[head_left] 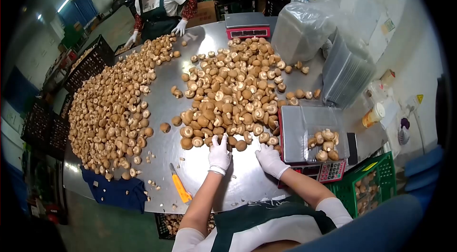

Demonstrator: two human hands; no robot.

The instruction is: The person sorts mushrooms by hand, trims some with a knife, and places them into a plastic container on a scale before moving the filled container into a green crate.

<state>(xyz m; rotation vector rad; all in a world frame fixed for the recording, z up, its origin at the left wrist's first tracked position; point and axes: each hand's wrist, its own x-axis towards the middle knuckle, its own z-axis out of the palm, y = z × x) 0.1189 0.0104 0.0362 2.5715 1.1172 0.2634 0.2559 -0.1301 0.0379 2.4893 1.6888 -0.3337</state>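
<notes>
My left hand (220,154), in a white glove, is at the near edge of the middle mushroom pile (233,90), its fingers apart and touching the mushrooms. Gloved in white too, my right hand (270,159) lies with fingers spread beside the pile's near right corner, close to a red scale (312,171). On that scale rests a clear plastic tray (309,126) with several mushrooms (327,146) in it. An orange-handled knife (180,184) lies on the metal table (162,156) to the left of my left hand.
A larger mushroom pile (109,109) covers the table's left. A co-worker (164,6) stands at the far side. Behind are a second scale (247,25) and stacked clear trays (347,71). A cup (373,115), green crate (381,180) and dark cloth (116,192) are nearer.
</notes>
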